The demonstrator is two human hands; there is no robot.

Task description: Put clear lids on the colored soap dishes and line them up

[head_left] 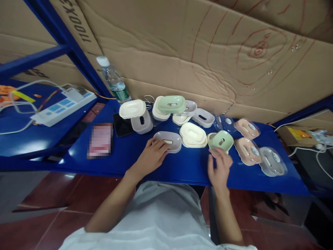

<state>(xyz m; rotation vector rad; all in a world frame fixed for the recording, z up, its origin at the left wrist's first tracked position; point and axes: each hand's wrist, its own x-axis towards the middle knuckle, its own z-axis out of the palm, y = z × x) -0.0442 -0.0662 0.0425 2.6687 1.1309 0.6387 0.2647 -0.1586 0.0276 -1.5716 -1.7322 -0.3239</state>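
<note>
A lavender oval dish [175,143] with a pale insert lies near the middle of the blue table. My left hand [152,156] has its fingers closed over the dish's left rim. To the right, my right hand [220,166] is at the front edge of a small green dish [225,139], thumb and fingers apart; the fingertips meet or nearly meet its rim. That green dish rests on a cream one. Between the hands sit stacked cream dishes [194,134].
Behind are a larger green dish [171,104], a cream lid [132,108] and a water bottle [116,83]. Pink dishes [247,151] and a clear-covered grey dish [273,161] stand right. A black phone [122,125] and power strip [65,107] are left.
</note>
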